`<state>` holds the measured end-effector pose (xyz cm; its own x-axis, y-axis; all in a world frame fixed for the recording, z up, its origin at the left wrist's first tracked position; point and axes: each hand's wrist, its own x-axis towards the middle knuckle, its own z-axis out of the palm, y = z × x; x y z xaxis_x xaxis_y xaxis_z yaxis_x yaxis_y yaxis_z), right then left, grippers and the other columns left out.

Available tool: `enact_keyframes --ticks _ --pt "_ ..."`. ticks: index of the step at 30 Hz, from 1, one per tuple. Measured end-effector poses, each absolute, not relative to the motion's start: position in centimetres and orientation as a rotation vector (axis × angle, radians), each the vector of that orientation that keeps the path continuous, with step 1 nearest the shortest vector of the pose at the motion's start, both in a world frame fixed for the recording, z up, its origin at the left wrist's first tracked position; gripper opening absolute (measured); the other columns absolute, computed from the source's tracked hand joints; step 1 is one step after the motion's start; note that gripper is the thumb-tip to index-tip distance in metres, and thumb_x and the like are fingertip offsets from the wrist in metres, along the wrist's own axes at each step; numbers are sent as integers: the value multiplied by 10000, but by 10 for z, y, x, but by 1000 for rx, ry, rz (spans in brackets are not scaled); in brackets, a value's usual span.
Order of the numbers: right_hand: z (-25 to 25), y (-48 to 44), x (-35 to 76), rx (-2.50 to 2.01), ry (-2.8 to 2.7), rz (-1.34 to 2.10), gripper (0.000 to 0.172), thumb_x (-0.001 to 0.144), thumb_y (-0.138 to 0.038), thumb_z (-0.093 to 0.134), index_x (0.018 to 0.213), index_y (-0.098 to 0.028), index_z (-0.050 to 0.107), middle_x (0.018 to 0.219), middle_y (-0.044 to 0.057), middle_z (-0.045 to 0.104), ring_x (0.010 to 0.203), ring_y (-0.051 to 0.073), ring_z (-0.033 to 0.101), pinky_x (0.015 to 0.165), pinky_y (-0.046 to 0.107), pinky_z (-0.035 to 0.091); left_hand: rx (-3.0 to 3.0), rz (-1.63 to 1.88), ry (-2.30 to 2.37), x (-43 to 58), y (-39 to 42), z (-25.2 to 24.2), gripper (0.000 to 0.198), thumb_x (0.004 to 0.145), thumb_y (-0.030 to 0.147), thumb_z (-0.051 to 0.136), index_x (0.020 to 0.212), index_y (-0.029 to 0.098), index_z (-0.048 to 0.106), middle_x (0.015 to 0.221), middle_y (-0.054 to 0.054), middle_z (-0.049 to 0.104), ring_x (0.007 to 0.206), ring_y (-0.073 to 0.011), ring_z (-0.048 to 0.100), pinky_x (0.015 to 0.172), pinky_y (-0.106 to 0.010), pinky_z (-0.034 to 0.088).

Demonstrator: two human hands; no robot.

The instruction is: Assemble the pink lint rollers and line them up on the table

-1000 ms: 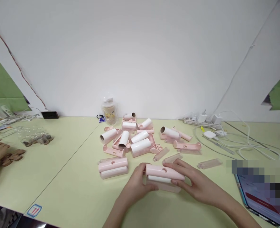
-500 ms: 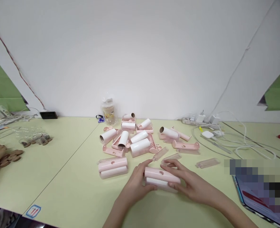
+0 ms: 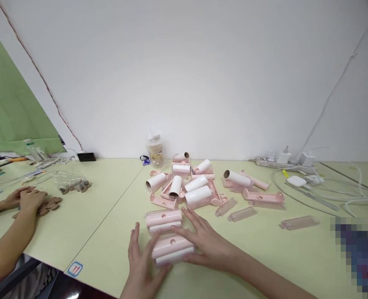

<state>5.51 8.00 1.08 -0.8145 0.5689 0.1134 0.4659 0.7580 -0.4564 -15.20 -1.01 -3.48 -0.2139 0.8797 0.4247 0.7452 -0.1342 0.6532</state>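
A pink lint roller (image 3: pixel 171 246) with a white roll in its case lies between my two hands, low over the table. My right hand (image 3: pixel 207 243) grips its right end, fingers over the top and thumb along the front. At the left end, the thumb and index finger of my left hand (image 3: pixel 143 263) curve around the case, its other fingers spread away; the index finger is blurred. Just behind lies a second pink lint roller (image 3: pixel 165 216). Farther back sits a pile of white rolls (image 3: pixel 198 194) and pink case parts (image 3: pixel 163 201).
Clear plastic covers (image 3: pixel 299 223) lie to the right. White cables and a power strip (image 3: pixel 286 162) run along the wall. A bagged cup (image 3: pixel 156 153) stands behind the pile. At left, another person's hands (image 3: pixel 30 199) rest by brown pieces (image 3: pixel 51 204). A pixelated patch (image 3: pixel 358 249) covers the lower right.
My hands and the lint roller have moved left and nearer to me, to in front of the other closed one. The left hand's fingers have spread wider. The view has turned left.
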Motion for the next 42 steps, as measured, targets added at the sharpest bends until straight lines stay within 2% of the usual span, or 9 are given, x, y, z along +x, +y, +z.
enact_keyframes --ticks 3,5,9,11,18,24,30,38,42 --pt "11 91 32 -763 -2692 614 679 788 -468 573 1381 -331 271 1506 117 60 1354 343 68 1023 490 248 1538 1282 1729 -166 2 -29 731 766 348 548 1376 275 152 1480 -97 129 1352 -273 183 1044 -469 284" --pt "11 95 23 -794 -2669 582 681 787 -470 573 1379 -297 283 1490 142 123 1341 344 149 999 470 298 1455 1225 1632 -173 13 -26 779 760 387 537 1383 239 94 1466 -110 192 1340 -252 228 1063 -439 265" --pt "14 102 22 -891 -2677 347 796 760 -508 575 1407 -228 205 1479 145 177 1326 321 207 1004 432 307 1451 1192 1584 -182 28 -26 767 741 445 538 1370 212 166 1443 -108 269 1323 -260 267 1073 -428 250" --pt "20 112 30 -973 -2643 208 675 835 -428 481 1400 -193 196 1454 129 247 1315 260 242 1018 385 292 1454 1193 1580 -183 33 -27 772 737 473 534 1373 230 169 1442 -96 280 1313 -270 288 1063 -437 265" --pt "36 182 61 -1192 -2707 12 489 622 -313 713 1037 -112 551 1082 145 566 1027 305 491 879 456 369 1511 1160 1691 -179 30 -21 835 736 458 542 1394 247 73 1480 -90 166 1331 -279 238 1070 -444 241" --pt "39 196 56 -1171 -2855 -52 341 815 -385 578 1073 -163 547 1102 73 555 970 228 539 788 418 443 1823 1497 2043 -158 6 -4 593 822 377 477 1341 263 215 1444 -95 207 1330 -287 194 1061 -504 217" --pt "59 179 61 -1003 -2840 -34 415 690 -354 707 1025 -146 579 1084 106 570 979 265 530 817 392 411 1950 1678 1821 -106 0 10 425 818 286 476 1228 264 367 1341 -118 363 1252 -300 335 1035 -485 244" --pt "78 121 112 -975 -2641 99 498 711 -425 673 1136 -221 511 1070 79 551 958 256 521 776 347 422 1712 1337 1394 -52 30 12 709 814 333 530 1358 238 85 1460 -114 141 1343 -260 175 1068 -436 238" --pt "54 97 146 -1064 -2486 548 572 662 -448 700 1170 -254 523 1004 53 563 956 248 526 784 335 436 1630 1191 1250 -34 50 7 634 726 334 645 1256 219 318 1325 -109 359 1266 -264 318 1018 -397 326"
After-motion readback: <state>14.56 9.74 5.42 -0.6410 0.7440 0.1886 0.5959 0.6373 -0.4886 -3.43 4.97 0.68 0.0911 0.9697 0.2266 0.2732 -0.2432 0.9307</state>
